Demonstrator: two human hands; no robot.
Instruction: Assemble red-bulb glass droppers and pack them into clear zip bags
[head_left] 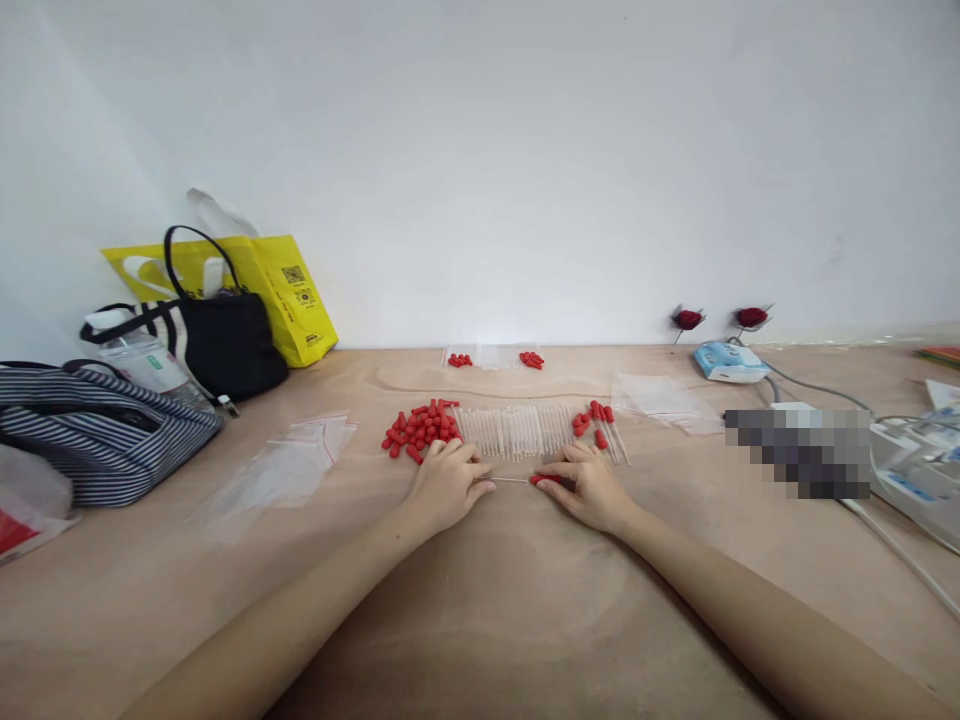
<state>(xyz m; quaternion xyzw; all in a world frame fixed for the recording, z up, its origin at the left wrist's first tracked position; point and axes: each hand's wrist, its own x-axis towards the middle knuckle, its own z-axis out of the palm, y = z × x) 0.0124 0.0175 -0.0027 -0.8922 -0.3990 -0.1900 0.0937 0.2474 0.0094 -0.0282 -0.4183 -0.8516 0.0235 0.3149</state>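
Note:
My left hand (448, 486) is closed in a pinch on one end of a thin glass dropper tube (511, 480), which points right, just above the table. Facing it, my right hand (589, 486) pinches a red rubber bulb (543, 479) between thumb and fingers. The tube's free end lies close to the bulb; whether they touch I cannot tell. Behind my hands runs a row of loose glass tubes (514, 432). A heap of red rubber bulbs (421, 428) lies beyond my left hand. Past my right hand are several droppers fitted with red bulbs (606, 418), beside a few loose bulbs (581, 422).
Clear plastic bags lie at left (281, 465) and right (664, 400). Near the wall are small bags with red bulbs (491, 356). A striped bag (112, 440), black handbag (229, 340) and yellow bag (300, 300) stand left. A tissue pack (729, 362) and power strip (911, 475) sit right.

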